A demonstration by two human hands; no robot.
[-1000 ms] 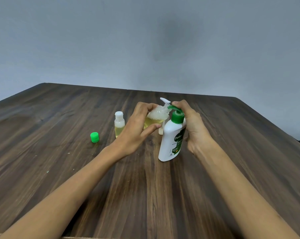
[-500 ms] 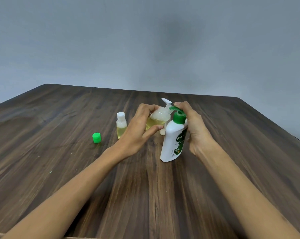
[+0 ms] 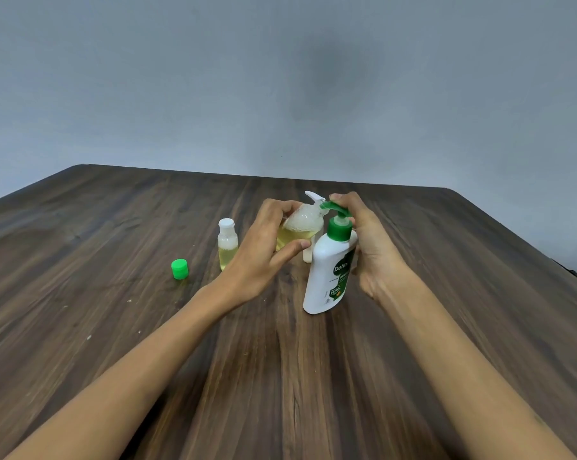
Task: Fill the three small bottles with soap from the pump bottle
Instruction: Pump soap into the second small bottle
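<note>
I take the pump bottle (image 3: 330,270) as my landmark; it stands upright on the wooden table (image 3: 114,327), a little right of centre.

Well to its left lies a loose green cap (image 3: 179,269), alone on the wood. Nearer, still left of the pump bottle, a capped small bottle (image 3: 227,244) stands upright, partly filled with yellow soap.

Just left of the pump's spout, my left hand (image 3: 263,257) holds the small bottle being filled (image 3: 298,227), fingers and thumb curled round it, tilted so its mouth meets the green nozzle (image 3: 327,206). Soap sits in its lower part with foam above, and its white flip lid (image 3: 313,195) hangs open beyond the mouth. Behind the pump bottle, a pale object (image 3: 307,254) peeks out; I judge it to be the third small bottle, though most of it is hidden.

My right hand (image 3: 366,247) wraps the pump bottle's far side, fingers hooked over the pump head (image 3: 339,214).

To do this well, I should keep the mouth right under the nozzle, press in short strokes, and stop before the foam reaches the neck. I should also keep the pump bottle steady as I press.

The table's right edge runs well right of the pump bottle and the far edge well behind it; bare wood lies in front, so I have room to set things down.
</note>
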